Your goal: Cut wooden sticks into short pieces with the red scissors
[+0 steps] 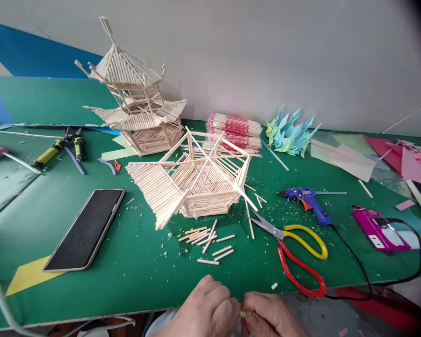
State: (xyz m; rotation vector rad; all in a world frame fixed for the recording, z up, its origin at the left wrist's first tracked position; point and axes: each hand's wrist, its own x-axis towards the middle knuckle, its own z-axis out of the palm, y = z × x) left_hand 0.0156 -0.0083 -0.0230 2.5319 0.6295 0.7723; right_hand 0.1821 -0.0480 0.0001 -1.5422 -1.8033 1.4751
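Note:
At the front edge of the table my left hand and my right hand are held close together, fingers closed. A short wooden stick shows between them, pinched by both; most of it is hidden by the fingers. Beyond my hands lies a loose pile of short cut sticks. Behind the pile stands a half-built six-sided stick model, with one roof panel filled in on its left. Scissors with red and yellow handles rest open to the right, near a small stick offcut.
A finished-looking stick pagoda stands at the back left. Bundled sticks and a folded-paper ornament are by the wall. A blue glue gun, its cable and a purple power bank lie right; a phone and pliers left.

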